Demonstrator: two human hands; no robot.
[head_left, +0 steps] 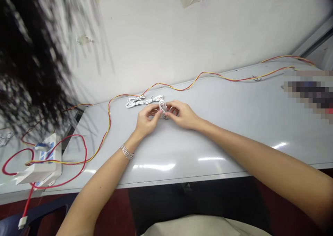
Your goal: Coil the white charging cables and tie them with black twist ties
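Observation:
Between my two hands is a looped bundle of white cable (162, 106), standing a little above or on the table. My left hand (147, 120) pinches it from the left with thumb and fingers; a silver bracelet (127, 151) circles that wrist. From the right, my right hand (183, 114) pinches the same bundle, its thumb near the other thumb. Just behind my left hand lie white cable coils (135, 101), bound with dark ties. Part of the held bundle is hidden by my fingers.
A grey-white table (223, 104) meets a white wall (166, 31). Twisted red and yellow wires (179, 89) run along the back and down the left. A white power strip (39, 170) with red cable loops sits at the left edge. Dark strands blur the upper left; a pixelated patch covers the right.

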